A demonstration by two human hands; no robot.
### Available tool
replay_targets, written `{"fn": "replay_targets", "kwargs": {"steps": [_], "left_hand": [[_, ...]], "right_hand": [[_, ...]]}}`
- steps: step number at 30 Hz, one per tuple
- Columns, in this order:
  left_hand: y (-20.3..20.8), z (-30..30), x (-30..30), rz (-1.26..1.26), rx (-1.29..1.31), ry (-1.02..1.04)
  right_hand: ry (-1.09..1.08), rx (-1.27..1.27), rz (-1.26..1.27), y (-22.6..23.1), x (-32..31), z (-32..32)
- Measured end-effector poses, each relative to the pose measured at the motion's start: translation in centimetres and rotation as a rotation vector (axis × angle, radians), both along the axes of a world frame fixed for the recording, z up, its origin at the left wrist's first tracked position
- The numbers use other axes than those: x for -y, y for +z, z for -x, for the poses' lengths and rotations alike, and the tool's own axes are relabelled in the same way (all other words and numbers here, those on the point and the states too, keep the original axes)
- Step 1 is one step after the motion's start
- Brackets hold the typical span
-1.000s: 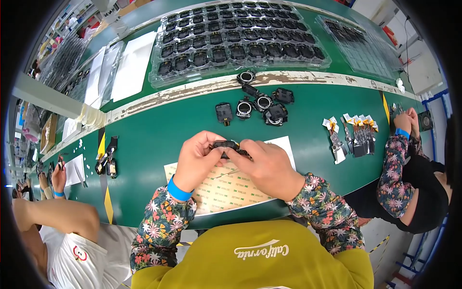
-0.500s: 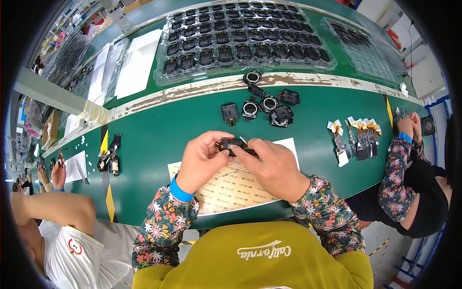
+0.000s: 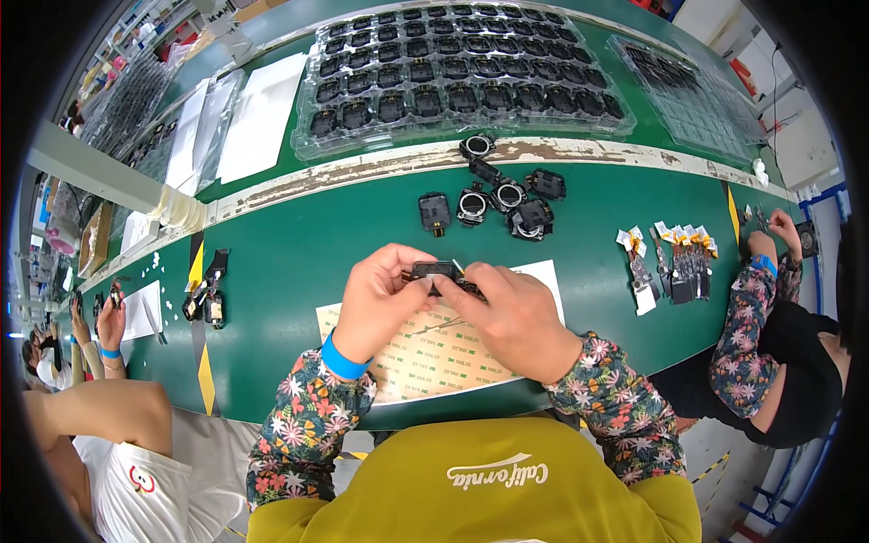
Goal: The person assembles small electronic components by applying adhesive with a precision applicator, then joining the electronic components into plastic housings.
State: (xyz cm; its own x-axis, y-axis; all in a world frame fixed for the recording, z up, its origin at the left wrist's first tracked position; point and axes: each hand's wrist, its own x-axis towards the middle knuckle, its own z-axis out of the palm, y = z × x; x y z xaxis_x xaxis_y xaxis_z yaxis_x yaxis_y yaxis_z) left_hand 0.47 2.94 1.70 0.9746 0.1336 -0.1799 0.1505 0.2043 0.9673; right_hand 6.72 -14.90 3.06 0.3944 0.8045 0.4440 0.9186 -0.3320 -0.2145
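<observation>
Between my two hands, above the sheet, is a small black electronic module [image 3: 434, 270]. My left hand [image 3: 380, 299] pinches its left end between thumb and fingers. On the other end, my right hand [image 3: 518, 317] is closed, its thumb pressed against the part. A small pale tip shows by the right index finger; I cannot make out what it is. Thin metal tweezers [image 3: 438, 328] stick out from under the right hand, over a tan adhesive-backed sheet [image 3: 434, 366] with green print. Fingers cover much of the module.
Several black modules [image 3: 472, 206] lie loosely beyond my hands. Behind them, a clear tray [image 3: 312, 145] holds rows of black parts. Small flex-cable parts [image 3: 692, 262] lie at the right, black assemblies [image 3: 214, 308] at the left. A co-worker sits on each side.
The module has tilted slightly in my fingers, and the right fingers have shifted a little left along it. The tweezers have turned slightly. Both co-workers' hands have moved.
</observation>
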Motion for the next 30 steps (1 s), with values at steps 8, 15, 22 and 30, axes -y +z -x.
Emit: {"fn": "replay_targets", "kwargs": {"steps": [8,15,22,30], "left_hand": [[-0.5,-0.4,-0.7,0.047,-0.055,-0.004],[-0.5,-0.4,-0.6,-0.007,-0.018,0.001],[0.9,-0.7,-1.0,0.252,-0.041,-0.017],[1.6,-2.7,2.9,0.219,-0.080,-0.168]], "right_hand": [[0.029,-0.026,-0.026,-0.5,-0.3,-0.1],[0.080,-0.572,-0.364,1.5,2.6,-2.8],[0.092,-1.032,-0.506,1.9,6.1,-3.6],[-0.172,-1.380,-0.548,-0.1,9.2,-3.1]]}}
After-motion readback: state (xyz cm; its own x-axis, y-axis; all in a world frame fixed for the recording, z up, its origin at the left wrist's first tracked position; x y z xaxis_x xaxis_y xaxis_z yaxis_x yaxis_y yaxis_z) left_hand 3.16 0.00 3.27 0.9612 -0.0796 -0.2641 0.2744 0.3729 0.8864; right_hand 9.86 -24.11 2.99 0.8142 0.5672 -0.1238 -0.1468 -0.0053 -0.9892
